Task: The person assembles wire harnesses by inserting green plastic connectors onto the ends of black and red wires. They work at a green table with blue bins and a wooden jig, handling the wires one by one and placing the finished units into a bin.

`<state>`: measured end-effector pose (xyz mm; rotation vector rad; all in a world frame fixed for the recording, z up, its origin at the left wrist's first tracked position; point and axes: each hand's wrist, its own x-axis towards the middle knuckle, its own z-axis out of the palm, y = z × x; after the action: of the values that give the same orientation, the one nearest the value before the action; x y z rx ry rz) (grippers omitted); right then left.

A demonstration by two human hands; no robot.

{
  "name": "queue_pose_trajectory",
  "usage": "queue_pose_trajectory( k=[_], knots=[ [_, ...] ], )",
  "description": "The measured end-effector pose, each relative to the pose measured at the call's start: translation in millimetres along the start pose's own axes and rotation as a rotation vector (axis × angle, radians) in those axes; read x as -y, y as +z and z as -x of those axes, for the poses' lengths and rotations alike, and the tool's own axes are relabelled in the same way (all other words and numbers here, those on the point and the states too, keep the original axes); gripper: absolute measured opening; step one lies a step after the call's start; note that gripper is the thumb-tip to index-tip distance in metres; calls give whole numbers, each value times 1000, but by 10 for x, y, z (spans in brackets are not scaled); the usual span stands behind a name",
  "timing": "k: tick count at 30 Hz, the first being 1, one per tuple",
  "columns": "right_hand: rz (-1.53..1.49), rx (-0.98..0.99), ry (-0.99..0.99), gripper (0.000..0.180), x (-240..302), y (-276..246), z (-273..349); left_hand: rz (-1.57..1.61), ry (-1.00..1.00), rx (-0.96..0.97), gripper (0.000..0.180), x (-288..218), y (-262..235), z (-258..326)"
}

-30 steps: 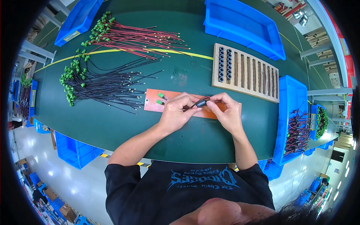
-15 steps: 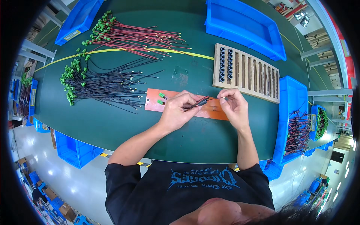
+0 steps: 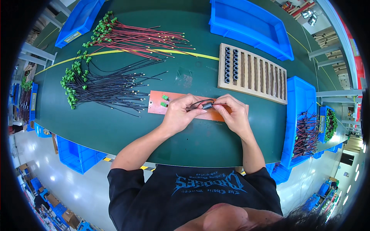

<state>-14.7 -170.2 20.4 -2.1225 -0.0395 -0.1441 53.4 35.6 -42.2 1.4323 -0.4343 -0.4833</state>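
A black ferrite core [image 3: 207, 105] sits between my two hands, with red and black wires running through it and a black wire loop [image 3: 200, 101] curving above it. My left hand [image 3: 180, 114] is closed on the wires at the core's left end. Thumb and fingers of my right hand [image 3: 234, 115] pinch the wires at its right end. Both hands are over an orange board [image 3: 155, 108], which they partly cover. Two green connectors [image 3: 165, 97] lie at the board's left part, beside my left hand.
Black wires [image 3: 111, 94] and red wires [image 3: 142, 38] with green connectors are spread at left. A slotted wooden rack [image 3: 250, 86] holds several black cores. Blue bins stand behind it [image 3: 250, 27] and at right [image 3: 302, 90], the latter with finished-looking wire bundles [image 3: 306, 134].
My right hand has moved in to the core, and a wire that stretched out to the right now bends in a loop above the core. My left hand has barely moved.
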Motion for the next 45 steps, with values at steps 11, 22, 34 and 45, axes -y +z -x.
queue_pose_trajectory(
  k=[11,22,34,45],
  knots=[
    [-371,-211,129,9,-295,-53,18,87,-44,36,14,-250,-5,-14],
    [-197,27,46,30,-117,-81,-1,63,-53,77,13,-230,-22,-10],
    [-179,-52,62,21,-30,38,11,-75,67,177,10,-273,-100,-36],
    [-259,-101,28,20,-175,9,299,-155,142,285,9,-396,-100,-40]
  ],
)
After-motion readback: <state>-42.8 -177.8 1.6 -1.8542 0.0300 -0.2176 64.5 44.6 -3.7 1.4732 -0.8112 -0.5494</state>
